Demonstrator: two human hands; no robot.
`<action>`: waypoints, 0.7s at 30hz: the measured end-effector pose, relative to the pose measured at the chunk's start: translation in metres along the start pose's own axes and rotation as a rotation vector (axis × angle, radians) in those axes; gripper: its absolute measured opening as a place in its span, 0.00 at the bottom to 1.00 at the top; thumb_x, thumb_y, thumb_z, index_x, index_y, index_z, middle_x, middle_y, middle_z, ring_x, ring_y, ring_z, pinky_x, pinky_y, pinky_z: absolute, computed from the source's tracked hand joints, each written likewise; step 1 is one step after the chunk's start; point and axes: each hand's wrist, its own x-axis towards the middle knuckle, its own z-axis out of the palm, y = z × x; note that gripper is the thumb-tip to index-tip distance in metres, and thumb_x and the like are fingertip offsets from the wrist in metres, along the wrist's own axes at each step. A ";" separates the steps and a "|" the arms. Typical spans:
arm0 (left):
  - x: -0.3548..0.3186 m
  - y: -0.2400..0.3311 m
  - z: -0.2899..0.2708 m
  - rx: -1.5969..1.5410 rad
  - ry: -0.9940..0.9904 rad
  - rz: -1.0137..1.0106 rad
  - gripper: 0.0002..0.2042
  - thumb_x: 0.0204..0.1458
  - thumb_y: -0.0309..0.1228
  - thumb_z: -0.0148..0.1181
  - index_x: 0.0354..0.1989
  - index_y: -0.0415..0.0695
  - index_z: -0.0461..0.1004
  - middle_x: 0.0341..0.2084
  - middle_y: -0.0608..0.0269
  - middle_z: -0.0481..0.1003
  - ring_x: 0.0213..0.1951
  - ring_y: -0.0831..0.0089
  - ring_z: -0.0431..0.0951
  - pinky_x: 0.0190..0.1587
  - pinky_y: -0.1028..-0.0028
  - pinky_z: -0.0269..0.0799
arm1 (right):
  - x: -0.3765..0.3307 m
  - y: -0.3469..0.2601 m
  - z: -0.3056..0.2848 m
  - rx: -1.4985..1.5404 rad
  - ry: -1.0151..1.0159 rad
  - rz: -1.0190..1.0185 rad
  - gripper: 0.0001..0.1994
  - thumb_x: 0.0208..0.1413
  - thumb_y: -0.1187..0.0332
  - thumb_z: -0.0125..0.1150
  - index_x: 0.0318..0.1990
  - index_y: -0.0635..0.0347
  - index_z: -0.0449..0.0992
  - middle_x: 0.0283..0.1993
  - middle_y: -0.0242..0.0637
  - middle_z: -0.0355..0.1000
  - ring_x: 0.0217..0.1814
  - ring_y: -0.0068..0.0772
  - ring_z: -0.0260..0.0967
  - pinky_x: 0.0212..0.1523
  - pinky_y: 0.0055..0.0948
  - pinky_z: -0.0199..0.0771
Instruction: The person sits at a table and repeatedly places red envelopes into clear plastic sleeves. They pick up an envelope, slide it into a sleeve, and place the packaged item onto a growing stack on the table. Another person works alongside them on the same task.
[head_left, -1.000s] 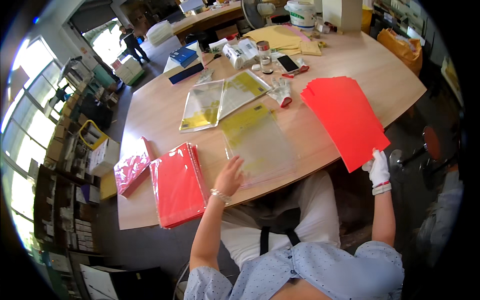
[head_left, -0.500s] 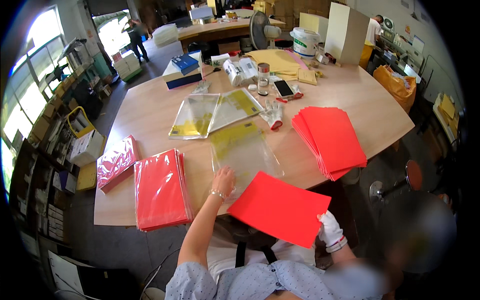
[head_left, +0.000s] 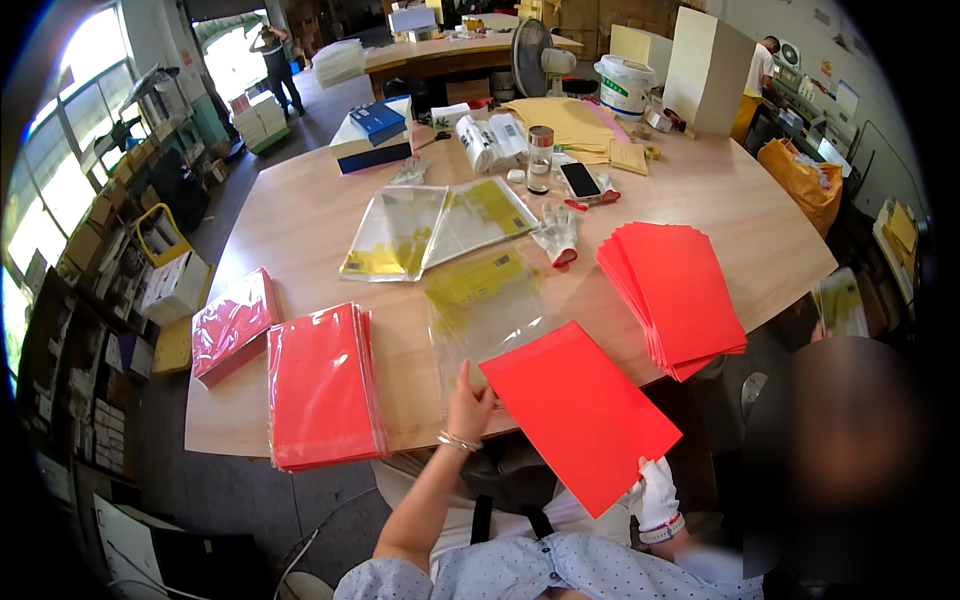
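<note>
My left hand (head_left: 470, 403), bare with a bracelet at the wrist, is at the near end of a clear plastic bag (head_left: 478, 338) with a yellow printed band. Its index finger points forward, and the other fingers look partly curled. A white glove covers my right hand (head_left: 655, 500), which grips the near right corner of a red sheet (head_left: 585, 420). The sheet tilts across the table's front edge, its far end over the near part of the bag. Whether that end is inside the bag I cannot tell. A fanned stack of red sheets (head_left: 680, 295) lies to the right.
Bagged red sheets (head_left: 320, 385) and a wrapped red pack (head_left: 235, 325) lie left. Beyond are more clear bags (head_left: 400, 230), a glove (head_left: 558, 236), a phone (head_left: 580, 180), a glass jar (head_left: 539, 160), blue-and-white boxes (head_left: 370, 140) and a fan (head_left: 530, 58). People stand in the background.
The red sheet has turned, its far end swinging forward and right over the bag. My left hand has moved slightly right and nearer me, index finger now extended. The right hand has shifted slightly nearer me.
</note>
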 end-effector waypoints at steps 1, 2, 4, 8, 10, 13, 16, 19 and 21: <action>-0.014 -0.005 0.015 -0.214 0.030 0.037 0.30 0.53 0.21 0.50 0.62 0.36 0.43 0.33 0.57 0.75 0.30 0.73 0.77 0.31 0.78 0.73 | -0.003 0.000 0.002 0.039 0.041 0.018 0.07 0.58 0.71 0.41 0.42 0.58 0.64 0.23 0.29 0.61 0.18 0.19 0.55 0.19 0.21 0.58; -0.026 -0.010 0.032 -0.429 0.064 0.079 0.35 0.52 0.19 0.50 0.64 0.40 0.36 0.36 0.57 0.74 0.35 0.71 0.77 0.35 0.77 0.73 | -0.008 0.000 0.008 0.077 0.078 0.034 0.07 0.58 0.71 0.41 0.41 0.58 0.64 0.23 0.29 0.60 0.18 0.19 0.55 0.20 0.21 0.58; -0.033 -0.015 0.071 -0.477 0.213 0.357 0.31 0.53 0.21 0.49 0.64 0.43 0.42 0.49 0.56 0.68 0.45 0.64 0.72 0.47 0.68 0.69 | -0.016 0.001 0.016 0.112 0.111 0.084 0.06 0.59 0.69 0.41 0.41 0.57 0.64 0.22 0.28 0.60 0.18 0.20 0.55 0.21 0.21 0.59; -0.041 -0.142 0.121 0.033 -0.393 0.348 0.24 0.54 0.25 0.48 0.59 0.43 0.50 0.45 0.57 0.70 0.45 0.65 0.72 0.47 0.67 0.69 | -0.029 0.003 0.013 -0.015 0.006 0.161 0.05 0.59 0.65 0.43 0.39 0.54 0.63 0.20 0.28 0.60 0.18 0.22 0.56 0.19 0.24 0.57; -0.075 -0.170 0.131 0.119 -0.425 0.391 0.20 0.55 0.27 0.47 0.57 0.42 0.54 0.43 0.58 0.71 0.45 0.65 0.73 0.47 0.66 0.69 | -0.024 0.012 0.011 -0.071 -0.033 0.173 0.06 0.59 0.65 0.44 0.39 0.54 0.64 0.20 0.29 0.61 0.18 0.22 0.55 0.19 0.25 0.55; -0.118 -0.171 0.147 0.156 -0.290 0.366 0.16 0.56 0.30 0.46 0.53 0.42 0.60 0.41 0.59 0.72 0.45 0.65 0.73 0.47 0.65 0.69 | -0.005 0.038 0.018 0.047 0.002 0.267 0.08 0.60 0.63 0.44 0.39 0.56 0.64 0.29 0.36 0.67 0.26 0.33 0.66 0.30 0.36 0.70; -0.126 -0.161 0.154 0.026 -0.182 0.079 0.14 0.58 0.33 0.45 0.50 0.41 0.66 0.38 0.60 0.73 0.44 0.66 0.73 0.47 0.64 0.69 | 0.051 0.088 -0.002 0.402 0.003 0.337 0.09 0.60 0.66 0.44 0.44 0.59 0.62 0.41 0.46 0.67 0.39 0.45 0.71 0.47 0.47 0.71; -0.112 -0.111 0.132 -0.487 -0.221 -0.492 0.15 0.53 0.36 0.54 0.45 0.39 0.68 0.34 0.55 0.76 0.39 0.68 0.76 0.40 0.66 0.71 | 0.098 0.092 0.011 0.498 -0.185 0.339 0.08 0.60 0.68 0.44 0.44 0.61 0.62 0.39 0.46 0.68 0.40 0.48 0.71 0.47 0.49 0.71; -0.113 -0.143 0.121 -0.345 -0.198 -0.230 0.16 0.52 0.35 0.56 0.46 0.39 0.67 0.34 0.59 0.75 0.38 0.73 0.75 0.39 0.69 0.71 | 0.091 0.074 0.023 0.414 -0.211 0.382 0.09 0.59 0.69 0.45 0.44 0.62 0.63 0.37 0.44 0.68 0.37 0.43 0.72 0.44 0.46 0.74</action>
